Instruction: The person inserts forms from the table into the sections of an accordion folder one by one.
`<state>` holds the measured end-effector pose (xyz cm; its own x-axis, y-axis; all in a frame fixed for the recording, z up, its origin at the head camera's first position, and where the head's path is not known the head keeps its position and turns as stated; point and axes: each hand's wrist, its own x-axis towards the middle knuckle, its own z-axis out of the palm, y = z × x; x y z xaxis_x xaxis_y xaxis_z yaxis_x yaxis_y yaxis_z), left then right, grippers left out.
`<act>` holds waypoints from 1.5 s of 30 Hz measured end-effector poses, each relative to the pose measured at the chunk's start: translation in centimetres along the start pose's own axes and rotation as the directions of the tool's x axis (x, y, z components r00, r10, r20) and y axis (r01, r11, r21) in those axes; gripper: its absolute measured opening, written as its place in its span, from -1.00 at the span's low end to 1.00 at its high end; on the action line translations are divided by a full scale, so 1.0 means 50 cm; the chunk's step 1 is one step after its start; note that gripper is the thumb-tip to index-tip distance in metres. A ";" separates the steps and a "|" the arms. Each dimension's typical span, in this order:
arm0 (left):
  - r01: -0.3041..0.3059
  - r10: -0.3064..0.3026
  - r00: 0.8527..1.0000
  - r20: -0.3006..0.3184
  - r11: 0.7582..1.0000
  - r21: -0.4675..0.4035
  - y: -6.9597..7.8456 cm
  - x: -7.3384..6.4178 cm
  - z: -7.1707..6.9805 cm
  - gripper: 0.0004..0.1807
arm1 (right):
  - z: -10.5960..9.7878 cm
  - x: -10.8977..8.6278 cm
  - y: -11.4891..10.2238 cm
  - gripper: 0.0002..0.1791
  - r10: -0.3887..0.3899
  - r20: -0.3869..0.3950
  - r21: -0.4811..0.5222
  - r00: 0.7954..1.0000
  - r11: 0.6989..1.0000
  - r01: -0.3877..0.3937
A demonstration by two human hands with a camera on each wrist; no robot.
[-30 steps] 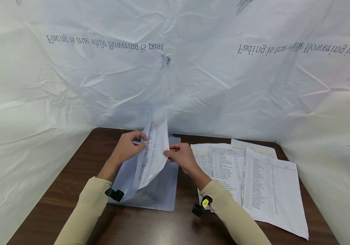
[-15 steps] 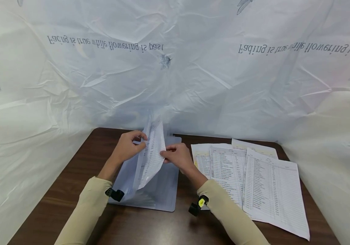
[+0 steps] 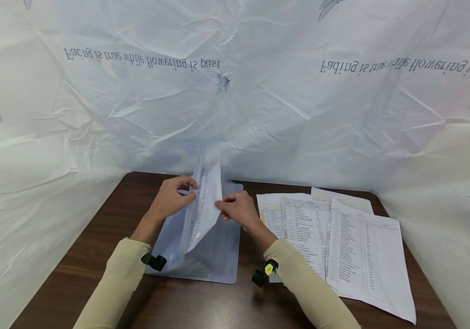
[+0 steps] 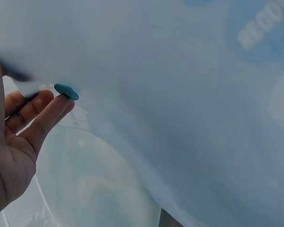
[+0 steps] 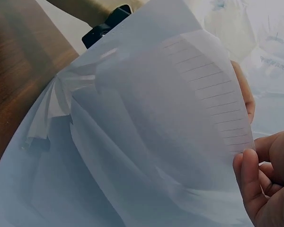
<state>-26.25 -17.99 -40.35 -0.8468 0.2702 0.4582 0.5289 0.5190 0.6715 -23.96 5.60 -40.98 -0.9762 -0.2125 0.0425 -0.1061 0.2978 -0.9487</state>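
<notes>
A bluish see-through plastic document folder (image 3: 224,256) lies on the dark wooden table, its upper layer raised. My left hand (image 3: 173,196) pinches the edge of that raised layer between thumb and fingers. In the left wrist view a teal snap button (image 4: 66,91) shows on the plastic, right at my fingertips. My right hand (image 3: 240,210) pinches the right edge of a printed list sheet (image 3: 210,201), which stands steeply tilted beside the raised plastic. From the right wrist, the ruled sheet (image 5: 213,99) overlaps the plastic, with thumb and finger at its edge.
Several printed sheets (image 3: 360,251) overlap on the right half of the table (image 3: 74,256). A hanging white plastic curtain (image 3: 259,114) with printed writing closes off the back and both sides. A dark strap with a small camera (image 3: 265,274) sits on my right wrist.
My right hand has shifted slightly left with the sheet, bringing it nearer the raised plastic. My left hand has stayed in place on the folder.
</notes>
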 end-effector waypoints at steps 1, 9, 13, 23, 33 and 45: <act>0.001 -0.001 1.000 -0.002 1.000 0.001 0.001 0.000 0.000 -0.85 | 0.001 0.000 0.000 -0.85 0.000 0.003 -0.007 1.000 1.000 0.000; 0.034 -0.034 0.999 -0.024 0.999 0.007 0.007 0.001 0.002 -0.86 | 0.006 -0.008 0.002 -0.83 0.027 0.067 -0.062 0.997 0.998 -0.023; 0.037 -0.037 0.999 -0.020 0.999 0.008 0.004 0.001 0.003 -0.86 | 0.003 -0.009 0.000 -0.82 0.007 0.075 -0.098 0.997 0.995 0.000; 0.011 -0.011 1.000 -0.026 1.000 0.023 0.005 -0.004 0.004 -0.86 | 0.011 0.002 0.005 -0.83 -0.031 0.071 -0.199 0.997 0.979 0.044; 0.023 -0.022 0.998 -0.059 0.999 0.029 0.013 -0.014 0.005 -0.87 | 0.027 -0.011 0.005 -0.83 -0.063 0.078 -0.220 0.995 0.972 0.079; 0.030 -0.026 0.996 -0.085 0.998 0.050 0.031 -0.033 0.006 -0.87 | 0.022 -0.031 0.009 -0.77 -0.099 0.040 -0.239 0.994 0.965 0.106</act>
<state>-24.07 -17.37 -40.24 -0.8523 0.1865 0.4888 0.4997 0.5666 0.6552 -22.27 5.06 -41.82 -0.9527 -0.2777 0.1238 -0.2506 0.4871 -0.8366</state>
